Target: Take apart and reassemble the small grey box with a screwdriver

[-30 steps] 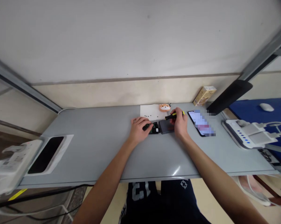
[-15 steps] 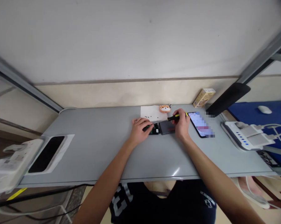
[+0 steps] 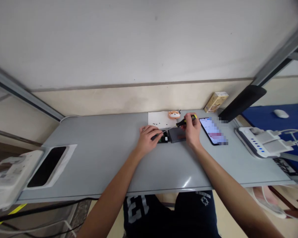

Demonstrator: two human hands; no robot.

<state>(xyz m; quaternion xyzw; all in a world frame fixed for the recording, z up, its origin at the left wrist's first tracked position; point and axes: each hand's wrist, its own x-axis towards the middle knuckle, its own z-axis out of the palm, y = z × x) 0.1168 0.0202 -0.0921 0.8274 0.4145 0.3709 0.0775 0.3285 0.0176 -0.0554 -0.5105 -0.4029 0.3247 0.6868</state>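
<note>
My right hand [image 3: 192, 130] is closed around the black-and-yellow handle of a screwdriver [image 3: 182, 122]. Its thin shaft slants down to the left, and the tip ends close to my left fingertips. My left hand [image 3: 149, 137] rests on the desk, its fingers and thumb closed on a dark open device [image 3: 166, 137]. Some green circuit board shows inside; the hand hides the left part. Directly right of the device lies a flat dark grey case piece [image 3: 176, 135], partly behind my right hand. Several tiny dark screws [image 3: 156, 124] lie on a white sheet [image 3: 161, 116] behind.
An orange animal-face case [image 3: 174, 114] sits at the sheet's corner. To the right are a lit phone [image 3: 210, 130], a small carton [image 3: 216, 101], a black post-like object [image 3: 241, 103] and a white power strip [image 3: 255, 143]. Another phone [image 3: 48, 165] lies at left on the grey desk [image 3: 99, 142].
The screwdriver is tilted more steeply, its handle end raised, and its shaft now shows reaching toward the device. My right hand has turned slightly with it; my left hand stays put.
</note>
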